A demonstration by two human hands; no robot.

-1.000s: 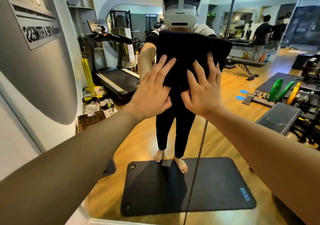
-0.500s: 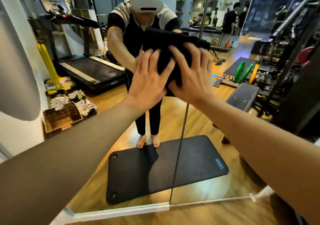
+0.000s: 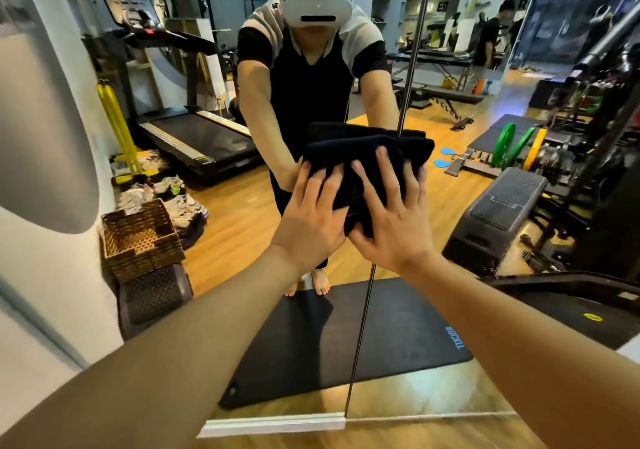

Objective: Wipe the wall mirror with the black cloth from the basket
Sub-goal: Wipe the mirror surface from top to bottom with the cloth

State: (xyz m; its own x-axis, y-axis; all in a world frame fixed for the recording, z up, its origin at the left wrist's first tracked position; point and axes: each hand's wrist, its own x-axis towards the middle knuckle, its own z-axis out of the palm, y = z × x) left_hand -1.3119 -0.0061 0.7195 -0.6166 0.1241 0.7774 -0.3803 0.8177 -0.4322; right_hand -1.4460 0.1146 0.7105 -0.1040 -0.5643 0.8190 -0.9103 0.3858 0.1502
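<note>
Folded black fabric cloth flat against the large frameless glass wall mirror, about midway up the pane and straddling the thin vertical seam between 2 panels. Doubled by its own reflection just above, so hard to say where cloth ends and reflection begins. Lower edge hidden behind both palms.

Left hand spread over the cloth's lower left part, fingers straight and slightly fanned, pressing rather than gripping. Right hand just beside it, touching at the thumb side, fingers long and splayed over the cloth's middle and right (fingertips of the outermost ones partly lost past the cloth's edge). Both bare forearms cut off by the bottom corners.

Left of the mirror, a square brown woven wicker basket near the white wall, inside not fully visible. In the reflection: a black rectangular floor mat, a black treadmill and green weight plates. Far right of the glass blurred and dark, gear there hard to make out.
</note>
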